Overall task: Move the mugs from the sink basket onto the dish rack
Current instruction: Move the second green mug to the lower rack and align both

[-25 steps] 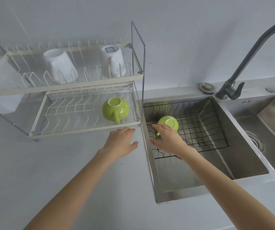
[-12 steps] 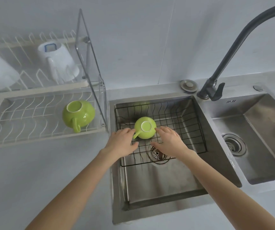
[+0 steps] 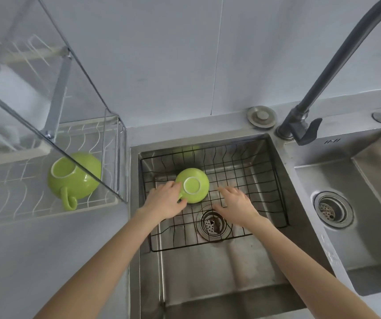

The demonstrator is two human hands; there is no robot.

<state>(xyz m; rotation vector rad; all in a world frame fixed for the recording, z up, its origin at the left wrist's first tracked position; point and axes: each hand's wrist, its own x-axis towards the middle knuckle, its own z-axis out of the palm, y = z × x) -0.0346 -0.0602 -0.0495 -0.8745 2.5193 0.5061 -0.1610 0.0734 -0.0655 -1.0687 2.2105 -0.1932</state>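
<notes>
Green mug [image 3: 193,185]: lies base-up in the sink basket [image 3: 274,180], far-left part. Left hand [image 3: 165,200] is set against its left side, grip closing at the handle; seating cannot be told. Right hand [image 3: 236,201], open, is held apart to the right. Dish rack [image 3: 46,212] lies left.

The left hand [image 3: 165,201] covers the sink mug's [image 3: 193,189] handle. The rack's [image 3: 46,210] upper tier is blurred and cut off at the left edge, its contents unreadable.

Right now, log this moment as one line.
left hand: touching mug | right hand: open, beside it | mug: upside down, in basket | rack: one green mug
</notes>
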